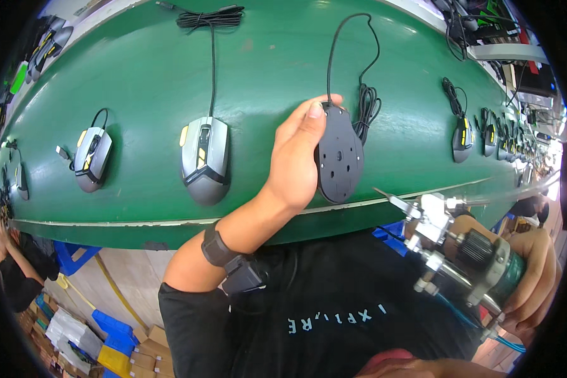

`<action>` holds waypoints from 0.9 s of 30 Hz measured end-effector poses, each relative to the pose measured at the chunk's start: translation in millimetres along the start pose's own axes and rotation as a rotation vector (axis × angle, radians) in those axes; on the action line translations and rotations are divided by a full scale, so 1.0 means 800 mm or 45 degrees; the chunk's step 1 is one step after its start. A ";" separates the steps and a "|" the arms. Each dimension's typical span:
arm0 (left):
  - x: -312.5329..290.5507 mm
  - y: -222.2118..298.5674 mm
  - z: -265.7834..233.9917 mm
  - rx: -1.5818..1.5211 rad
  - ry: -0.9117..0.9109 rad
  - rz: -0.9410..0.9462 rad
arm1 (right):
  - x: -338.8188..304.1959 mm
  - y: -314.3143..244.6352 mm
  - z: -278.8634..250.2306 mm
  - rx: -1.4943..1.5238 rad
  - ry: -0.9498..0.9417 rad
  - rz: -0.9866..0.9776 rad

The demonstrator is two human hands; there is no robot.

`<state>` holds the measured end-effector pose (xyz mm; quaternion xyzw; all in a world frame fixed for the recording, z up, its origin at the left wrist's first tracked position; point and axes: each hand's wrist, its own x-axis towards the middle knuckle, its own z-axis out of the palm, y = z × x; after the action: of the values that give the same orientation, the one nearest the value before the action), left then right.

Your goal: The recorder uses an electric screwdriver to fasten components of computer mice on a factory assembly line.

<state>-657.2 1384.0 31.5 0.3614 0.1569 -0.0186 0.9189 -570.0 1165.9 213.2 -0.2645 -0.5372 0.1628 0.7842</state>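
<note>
My left hand [299, 157] grips a computer mouse [340, 160] turned underside up on the green belt, thumb along its left edge. The black underside shows small holes and slots. Its cord loops away from me and back to a tied cable bundle [366, 112]. At the lower right my right hand [530, 277] is wrapped round a metal dispensing valve [447, 230] with a thin needle tip and hoses. The needle tip points at the mouse but stays apart from it. Left of my left hand, a grey mouse with yellow marks [205, 160] lies right side up.
More corded mice lie along the green belt [271, 69]: one grey mouse [93, 157] to the left, one mouse [462, 140] to the right, several beyond. Another person's hands [0, 236] are at the far left edge. Blue crates and cardboard boxes [151, 353] stand below.
</note>
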 end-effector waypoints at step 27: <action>0.002 0.032 -0.038 0.076 0.094 0.204 | 0.012 0.055 0.010 -0.032 0.058 -0.016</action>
<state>-660.1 1423.5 26.8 0.4004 0.1607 0.0635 0.8999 -572.8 1208.4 196.9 -0.2745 -0.5230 0.1450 0.7938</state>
